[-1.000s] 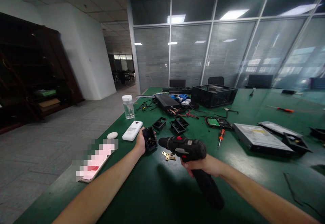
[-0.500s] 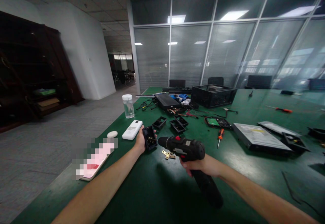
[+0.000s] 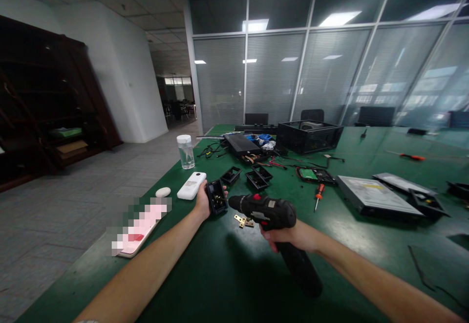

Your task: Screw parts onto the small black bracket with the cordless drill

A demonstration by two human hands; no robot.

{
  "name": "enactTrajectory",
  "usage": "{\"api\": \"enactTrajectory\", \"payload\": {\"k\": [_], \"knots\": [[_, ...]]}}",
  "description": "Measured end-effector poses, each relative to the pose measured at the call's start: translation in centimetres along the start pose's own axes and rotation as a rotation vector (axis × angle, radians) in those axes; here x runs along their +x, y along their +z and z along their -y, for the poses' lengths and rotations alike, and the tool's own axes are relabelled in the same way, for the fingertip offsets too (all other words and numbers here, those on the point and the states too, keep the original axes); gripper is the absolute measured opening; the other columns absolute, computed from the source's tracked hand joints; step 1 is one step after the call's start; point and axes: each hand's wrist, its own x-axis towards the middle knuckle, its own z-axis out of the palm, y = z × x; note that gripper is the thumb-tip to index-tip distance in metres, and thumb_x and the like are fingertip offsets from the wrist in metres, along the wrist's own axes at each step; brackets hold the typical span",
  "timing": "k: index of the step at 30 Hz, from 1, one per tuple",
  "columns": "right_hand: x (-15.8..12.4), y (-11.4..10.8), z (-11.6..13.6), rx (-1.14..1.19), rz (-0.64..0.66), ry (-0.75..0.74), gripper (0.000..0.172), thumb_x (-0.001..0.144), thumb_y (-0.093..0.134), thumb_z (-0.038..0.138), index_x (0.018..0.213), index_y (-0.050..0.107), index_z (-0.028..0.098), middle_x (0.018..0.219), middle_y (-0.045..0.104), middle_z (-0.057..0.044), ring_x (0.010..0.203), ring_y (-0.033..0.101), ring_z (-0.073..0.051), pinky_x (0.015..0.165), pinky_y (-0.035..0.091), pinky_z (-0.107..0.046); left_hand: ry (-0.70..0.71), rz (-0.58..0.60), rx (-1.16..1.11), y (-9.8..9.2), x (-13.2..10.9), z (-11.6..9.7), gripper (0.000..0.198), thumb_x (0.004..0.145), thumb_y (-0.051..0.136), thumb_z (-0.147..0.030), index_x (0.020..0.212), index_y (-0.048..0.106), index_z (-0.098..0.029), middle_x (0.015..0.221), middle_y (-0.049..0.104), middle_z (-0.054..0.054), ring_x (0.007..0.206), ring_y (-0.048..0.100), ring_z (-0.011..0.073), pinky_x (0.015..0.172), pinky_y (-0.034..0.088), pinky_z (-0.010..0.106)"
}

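Note:
My left hand [image 3: 202, 201] grips a small black plastic housing [image 3: 216, 197] with brass contacts inside, held upright just above the green table [image 3: 220, 274]. My right hand [image 3: 293, 237] is wrapped round the handle of a black cordless drill [image 3: 273, 215]. The drill's nose points left, almost touching the housing's open face. Small brass pieces [image 3: 245, 222] lie on the table below the drill's nose.
A white remote-like device [image 3: 191, 185], a white oval object [image 3: 162, 192] and a glass of water [image 3: 186, 152] sit left. Black housings [image 3: 256, 179], an orange-handled screwdriver [image 3: 318, 193], a circuit board [image 3: 311, 175], a flat drive [image 3: 377, 197], a black crate [image 3: 309, 137] and cables lie beyond.
The housing and drill have shifted slightly up and away together; the drill's nose stays at the housing. Both grips are unchanged.

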Motion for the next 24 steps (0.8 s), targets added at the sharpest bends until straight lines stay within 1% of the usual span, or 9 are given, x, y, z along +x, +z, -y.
{"api": "enactTrajectory", "payload": {"k": [6,10,13,17,24], "knots": [[0.02,-0.11,-0.03,0.039,0.000,0.008,0.022,0.070,0.063,0.033,0.078,0.054,0.014,0.059,0.055,0.001,0.054,0.053,-0.012,0.054,0.040,-0.025,0.002,0.005,-0.002,0.11,-0.06,0.01,0.048,0.078,0.034,-0.044,0.091,0.061,-0.006,0.081,0.065,0.015,0.069,0.063,0.0239,0.058,0.049,0.036],[0.01,-0.27,-0.25,0.041,0.008,0.009,0.020,0.071,0.062,0.031,0.079,0.055,0.014,0.060,0.057,0.001,0.054,0.052,-0.012,0.055,0.040,-0.025,0.029,0.012,0.003,0.20,-0.14,0.06,0.043,0.078,0.037,-0.042,0.089,0.061,-0.009,0.081,0.066,0.014,0.069,0.063,0.0233,0.058,0.049,0.036],[0.00,-0.25,-0.23,0.043,0.014,0.010,0.018,0.072,0.061,0.029,0.080,0.055,0.014,0.061,0.057,0.001,0.054,0.053,-0.012,0.054,0.039,-0.024,0.029,0.011,0.013,0.19,-0.09,0.11,0.045,0.078,0.036,-0.043,0.089,0.062,-0.008,0.079,0.066,0.014,0.068,0.063,0.0234,0.057,0.049,0.036],[0.04,-0.05,0.00,0.053,0.000,0.011,0.018,0.070,0.061,0.029,0.079,0.054,0.014,0.061,0.055,0.001,0.054,0.052,-0.012,0.053,0.039,-0.024,-0.004,0.004,0.021,0.10,0.04,0.09,0.051,0.079,0.034,-0.046,0.090,0.062,-0.006,0.079,0.066,0.016,0.066,0.063,0.0231,0.057,0.049,0.035],[-0.05,0.20,0.38,0.082,-0.005,0.026,0.020,0.068,0.063,0.031,0.077,0.054,0.015,0.061,0.053,0.002,0.053,0.052,-0.012,0.053,0.040,-0.024,-0.017,-0.015,0.021,0.20,-0.09,-0.02,0.049,0.079,0.037,-0.046,0.094,0.063,-0.007,0.078,0.066,0.013,0.064,0.062,0.0218,0.056,0.049,0.033]]}}
